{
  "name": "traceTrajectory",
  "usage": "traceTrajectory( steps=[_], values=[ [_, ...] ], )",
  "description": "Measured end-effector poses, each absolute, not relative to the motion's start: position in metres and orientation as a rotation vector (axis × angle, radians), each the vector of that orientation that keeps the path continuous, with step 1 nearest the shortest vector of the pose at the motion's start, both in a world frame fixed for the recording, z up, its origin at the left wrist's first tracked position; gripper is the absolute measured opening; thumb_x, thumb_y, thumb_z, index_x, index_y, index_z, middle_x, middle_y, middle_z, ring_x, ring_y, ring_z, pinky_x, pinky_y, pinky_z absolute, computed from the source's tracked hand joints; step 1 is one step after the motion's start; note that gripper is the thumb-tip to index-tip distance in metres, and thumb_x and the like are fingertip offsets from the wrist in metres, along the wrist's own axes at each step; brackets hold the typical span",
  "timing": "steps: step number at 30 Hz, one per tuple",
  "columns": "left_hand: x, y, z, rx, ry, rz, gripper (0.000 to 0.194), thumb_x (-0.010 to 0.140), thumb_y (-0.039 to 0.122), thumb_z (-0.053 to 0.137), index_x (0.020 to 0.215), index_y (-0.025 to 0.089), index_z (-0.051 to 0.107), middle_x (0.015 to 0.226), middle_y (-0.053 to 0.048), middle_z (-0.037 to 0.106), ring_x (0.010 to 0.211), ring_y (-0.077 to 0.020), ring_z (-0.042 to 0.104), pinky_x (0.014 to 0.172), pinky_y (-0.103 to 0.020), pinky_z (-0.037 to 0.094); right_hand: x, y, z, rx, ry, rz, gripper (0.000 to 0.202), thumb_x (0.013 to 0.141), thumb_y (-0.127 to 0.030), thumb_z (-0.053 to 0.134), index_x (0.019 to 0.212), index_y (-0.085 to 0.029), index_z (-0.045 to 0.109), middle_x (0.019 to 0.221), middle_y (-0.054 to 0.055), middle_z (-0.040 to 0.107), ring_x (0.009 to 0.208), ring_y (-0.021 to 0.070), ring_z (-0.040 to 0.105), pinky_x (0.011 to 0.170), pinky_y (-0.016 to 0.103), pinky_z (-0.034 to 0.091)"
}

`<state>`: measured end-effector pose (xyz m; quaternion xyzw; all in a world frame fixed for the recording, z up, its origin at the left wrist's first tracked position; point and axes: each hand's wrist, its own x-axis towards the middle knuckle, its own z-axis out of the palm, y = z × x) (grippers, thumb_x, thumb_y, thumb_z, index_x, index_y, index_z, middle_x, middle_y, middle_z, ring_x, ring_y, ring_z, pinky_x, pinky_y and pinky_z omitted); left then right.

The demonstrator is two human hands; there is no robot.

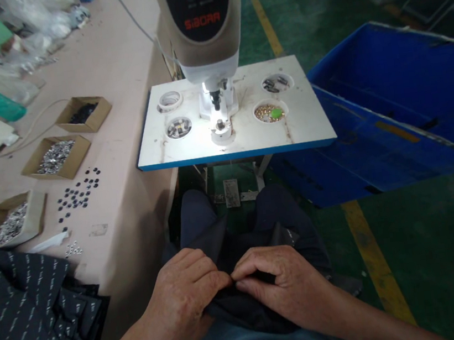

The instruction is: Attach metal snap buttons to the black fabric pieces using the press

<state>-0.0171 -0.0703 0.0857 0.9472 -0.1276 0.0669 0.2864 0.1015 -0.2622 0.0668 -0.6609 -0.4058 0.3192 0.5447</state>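
A dark piece of fabric (249, 309) lies across my lap, bunched between my two hands. My left hand (186, 287) grips its edge, thumb pressed against the curled fingers. Close beside it, my right hand (281, 280) pinches the same cloth between thumb and forefinger, the fingertips of both hands almost meeting. Whether a small part sits in that pinch is hidden. Beyond my knees stands a snap-fastening machine (207, 38) with a lit die (220, 126) on a white worktop (243, 140). A foot pedal (231, 193) shows below it.
Round wells in the worktop hold small metal parts (265, 112). On the left table (117, 95) are cardboard boxes of fasteners (56, 158), loose black discs (75, 196) and stacked patterned dark fabric (21, 320). A large blue bin (389, 132) stands to the right.
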Motion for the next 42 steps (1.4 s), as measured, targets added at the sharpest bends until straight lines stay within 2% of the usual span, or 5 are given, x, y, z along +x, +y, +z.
traceTrajectory(
  steps=[8,16,29,35,42],
  values=[
    [-0.015,-0.072,0.086,2.492,-0.337,0.236,0.026,0.083,0.004,0.056,0.101,0.020,0.065,0.083,-0.002,0.068,0.079,-0.0183,0.058,0.080,-0.036,0.045,0.103,-0.261,0.068,-1.555,-0.957,0.682,0.013,0.086,-0.006,0.068,0.090,-0.019,0.073,0.086,0.001,0.075,0.079,0.0127,0.070,0.075,0.023,0.052],
    [-0.015,-0.074,0.088,2.457,-0.283,0.169,0.025,0.082,0.002,0.055,0.097,0.019,0.066,0.080,-0.001,0.066,0.074,-0.0165,0.056,0.066,-0.031,0.039,0.107,-0.266,0.066,-1.683,-1.299,0.339,0.026,0.093,-0.012,0.065,0.117,-0.021,0.068,0.091,0.000,0.077,0.079,0.0147,0.070,0.073,0.029,0.047],
    [-0.009,-0.071,0.088,2.433,-0.077,0.127,0.029,0.071,0.002,0.054,0.089,0.021,0.067,0.076,0.001,0.063,0.074,-0.0152,0.056,0.067,-0.028,0.036,0.108,-0.273,0.081,-1.694,-0.804,0.458,0.030,0.086,-0.006,0.069,0.109,-0.025,0.069,0.094,-0.005,0.078,0.083,0.0098,0.073,0.077,0.019,0.055],
    [0.012,-0.063,0.086,1.852,0.458,-0.473,0.003,0.072,0.018,0.062,0.075,0.016,0.061,0.066,0.005,0.053,0.061,-0.0098,0.046,0.057,-0.022,0.032,0.108,-0.278,0.087,-1.667,-1.210,0.262,0.024,0.089,-0.011,0.070,0.107,-0.027,0.069,0.096,-0.004,0.079,0.119,0.0212,0.066,0.117,0.043,0.037],
    [0.028,-0.050,0.084,1.661,0.360,-0.728,0.013,0.073,0.024,0.063,0.081,0.016,0.058,0.067,0.006,0.049,0.058,-0.0077,0.041,0.052,-0.021,0.030,0.120,-0.262,0.056,-1.767,-1.044,0.353,0.018,0.088,-0.012,0.070,0.102,-0.024,0.073,0.092,0.000,0.079,0.081,0.0155,0.072,0.077,0.027,0.054]
  ],
)
